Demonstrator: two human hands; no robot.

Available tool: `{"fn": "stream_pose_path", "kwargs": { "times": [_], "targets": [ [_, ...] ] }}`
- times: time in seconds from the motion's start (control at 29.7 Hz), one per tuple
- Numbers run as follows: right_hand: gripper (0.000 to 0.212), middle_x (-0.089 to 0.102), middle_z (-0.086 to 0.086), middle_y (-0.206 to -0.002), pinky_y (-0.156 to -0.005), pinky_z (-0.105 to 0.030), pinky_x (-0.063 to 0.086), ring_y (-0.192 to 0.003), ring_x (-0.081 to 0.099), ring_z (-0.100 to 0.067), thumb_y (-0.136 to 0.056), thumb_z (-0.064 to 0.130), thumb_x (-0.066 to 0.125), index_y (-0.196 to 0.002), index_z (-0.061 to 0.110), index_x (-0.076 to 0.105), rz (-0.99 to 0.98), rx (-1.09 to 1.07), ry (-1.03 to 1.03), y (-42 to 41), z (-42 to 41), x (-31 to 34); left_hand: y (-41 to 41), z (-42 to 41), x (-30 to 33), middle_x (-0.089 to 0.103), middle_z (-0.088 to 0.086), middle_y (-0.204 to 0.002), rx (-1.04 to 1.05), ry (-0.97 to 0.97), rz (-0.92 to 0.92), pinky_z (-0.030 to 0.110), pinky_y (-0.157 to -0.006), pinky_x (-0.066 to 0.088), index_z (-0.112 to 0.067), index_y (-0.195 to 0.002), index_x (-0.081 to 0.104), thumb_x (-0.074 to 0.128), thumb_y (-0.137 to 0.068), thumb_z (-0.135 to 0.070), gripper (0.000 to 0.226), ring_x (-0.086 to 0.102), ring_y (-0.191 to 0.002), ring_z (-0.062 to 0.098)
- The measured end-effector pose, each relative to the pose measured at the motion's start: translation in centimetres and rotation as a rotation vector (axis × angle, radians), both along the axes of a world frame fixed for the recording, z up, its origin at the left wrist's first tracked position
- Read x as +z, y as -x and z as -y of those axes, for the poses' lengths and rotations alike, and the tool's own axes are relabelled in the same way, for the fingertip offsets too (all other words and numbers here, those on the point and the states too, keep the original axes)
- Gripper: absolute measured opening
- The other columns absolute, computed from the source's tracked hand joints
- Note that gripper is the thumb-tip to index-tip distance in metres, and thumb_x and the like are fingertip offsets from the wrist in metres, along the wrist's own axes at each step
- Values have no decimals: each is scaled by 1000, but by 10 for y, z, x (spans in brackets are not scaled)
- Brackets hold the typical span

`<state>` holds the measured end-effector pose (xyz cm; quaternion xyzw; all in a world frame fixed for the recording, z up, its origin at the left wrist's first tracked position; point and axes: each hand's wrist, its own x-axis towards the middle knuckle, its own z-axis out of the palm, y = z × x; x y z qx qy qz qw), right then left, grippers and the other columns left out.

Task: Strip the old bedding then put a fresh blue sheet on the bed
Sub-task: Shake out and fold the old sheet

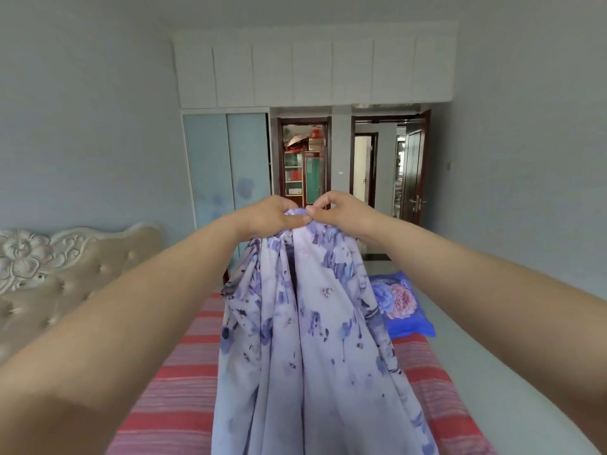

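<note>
Both hands were up at arm's length, touching each other, pinching the same bunched edge of a pale lilac-blue cotton sheet with a purple flower print (305, 339). Left hand (272, 216) had fingers curled round the gathered cloth, thumb pressed along the top. Right hand (335, 210) pinched the edge between thumb and forefinger, right beside the left thumb; remaining fingers curled, can't tell if they held cloth. Both forearms were stretched nearly straight and converging, wrists roughly level. The sheet hung straight down from the hands in long folds, its lower part draped over the bed below them. Under it was the red-and-pink striped mattress cover (170, 382), so stripping looked done and this looked like the unfolding/spreading step. A bright blue pillow with a pink flower print (404, 307) sat below and to the right of the hands, on the bed's far edge. Padded beige headboard with carved white flower trim (65, 267) was well left of the hands. To do it well, my view: find one hem, walk the hands apart along it until it's taut, then flick out toward the headboard. Risk: a twisted fold staying trapped if both hands keep hold of the same bunch.
</note>
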<state>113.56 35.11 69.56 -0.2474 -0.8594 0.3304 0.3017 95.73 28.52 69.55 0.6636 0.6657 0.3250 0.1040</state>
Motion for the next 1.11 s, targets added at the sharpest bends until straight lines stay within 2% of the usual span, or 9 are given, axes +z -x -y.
{"fn": "stream_pose_path", "kwargs": {
  "times": [0.03, 0.1, 0.2, 0.34, 0.4, 0.57, 0.67, 0.81, 1.11],
  "targets": [
    [17, 62, 1, -94, -72, -19, 46, -83, 58, -9, -89, 36, 63, -91, 19, 57, 5, 11, 41, -5, -1, -6, -1, 1, -2, 42, 2, -62, 9, -22, -3, 28, -59, 29, -2, -89, 63, 60, -87, -51, 49, 37, -59, 15],
    [34, 63, -8, -110, -81, -31, 51, -95, 64, -21, -83, 34, 71, -109, 21, 51, -3, 10, 120, -13, -4, -22, -3, 3, -6, 39, -1, -57, 35, -83, 16, 26, -53, 26, -9, -75, 59, 60, -90, -44, 38, 33, -53, 13],
    [46, 63, -16, -114, -80, -37, 53, -94, 65, -29, -82, 26, 73, -116, 20, 43, -37, 17, 142, -25, 2, -43, -7, 7, -10, 38, 1, -56, 81, -147, 53, 21, -44, 25, -16, -66, 50, 60, -91, -38, 35, 31, -49, 13],
    [39, 65, -11, -103, -63, -30, 55, -78, 64, -24, -84, 17, 71, -105, 27, 39, -125, 42, 179, -38, 16, -68, -11, 9, -16, 39, -2, -56, 120, -206, 80, 22, -47, 27, -21, -60, 46, 60, -93, -32, 37, 33, -51, 12],
    [36, 64, -10, -102, -67, -38, 53, -80, 63, -25, -83, 19, 72, -93, 33, 40, -105, 23, 168, -43, 19, -83, -10, 9, -20, 43, 1, -60, 148, -215, 96, 25, -53, 30, -20, -63, 49, 61, -92, -33, 34, 36, -56, 14],
    [27, 55, 0, -78, -63, -17, 39, -69, 50, -10, -81, 17, 74, -88, 12, 49, -69, -20, 216, -60, 26, -111, -8, 9, -33, 51, 8, -69, 215, -265, 119, 28, -62, 34, -7, -72, 56, 60, -92, -35, 34, 44, -67, 20],
    [25, 57, -6, -85, -73, -24, 41, -77, 52, -13, -81, 20, 75, -90, 9, 55, -38, 10, 277, -74, 29, -121, -18, 11, -36, 49, 9, -69, 261, -296, 145, 29, -62, 33, 1, -79, 59, 60, -91, -36, 39, 43, -68, 20],
    [23, 40, 6, -65, -50, -10, 29, -51, 35, 2, -85, 19, 71, -82, 12, 48, -118, -60, 152, -94, 46, -128, -34, 20, -37, 52, 8, -73, 357, -309, 150, 29, -67, 36, -7, -80, 55, 59, -91, -41, 36, 46, -70, 23],
    [26, 53, 1, -79, -64, -20, 36, -74, 46, -8, -95, 33, 54, -84, 9, 54, -150, -56, 148, -154, 83, -146, -120, 54, -27, 46, 4, -63, 397, -407, 158, 29, -61, 32, -14, -64, 44, 59, -91, -39, 40, 44, -68, 21]
  ]
}}
